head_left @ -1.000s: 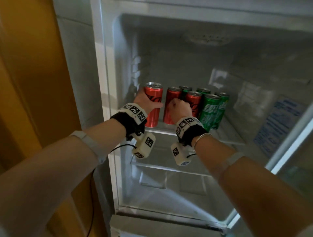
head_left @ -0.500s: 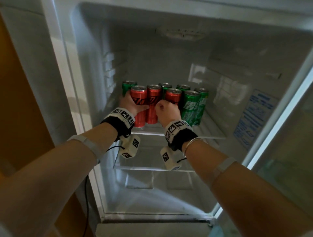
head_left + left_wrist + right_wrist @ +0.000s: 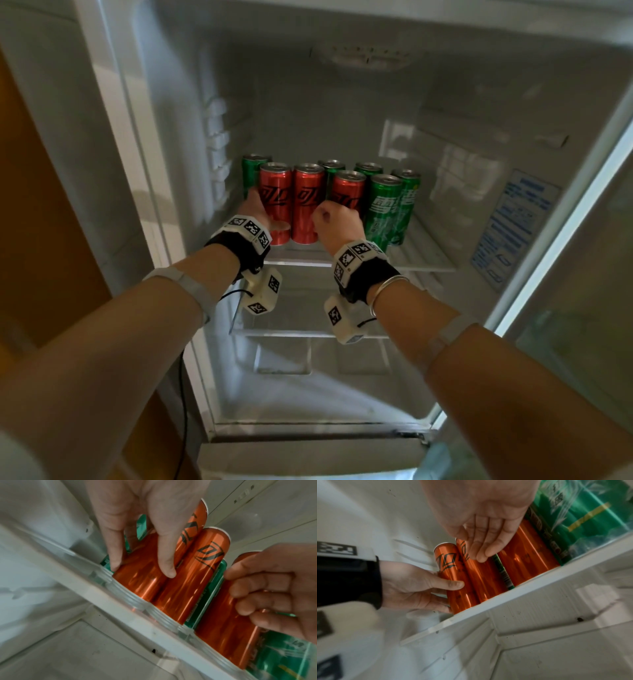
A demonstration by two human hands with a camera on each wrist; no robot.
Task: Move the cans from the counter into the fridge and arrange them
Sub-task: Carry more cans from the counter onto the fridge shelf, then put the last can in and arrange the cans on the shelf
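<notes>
On the fridge's glass shelf (image 3: 428,255) three red cans stand in the front row with a green can (image 3: 383,209) at their right end; several more green cans stand behind. My left hand (image 3: 255,214) grips the leftmost red can (image 3: 275,192), thumb on its front and fingers round its left side, as the left wrist view shows at the left hand (image 3: 142,566). That can touches the second red can (image 3: 308,202). My right hand (image 3: 337,222) is curled in a fist against the third red can (image 3: 349,188); nothing lies inside its fingers (image 3: 481,547).
The fridge's left wall (image 3: 178,137) is close beside my left hand. A lower glass shelf (image 3: 301,330) sits under my wrists. The open door with a blue label (image 3: 513,226) stands at the right. An orange panel (image 3: 34,205) borders the left.
My left hand has brought its red can down and right onto the shelf, against the other red cans. My right fist has stayed at the front row. The head view has shifted left.
</notes>
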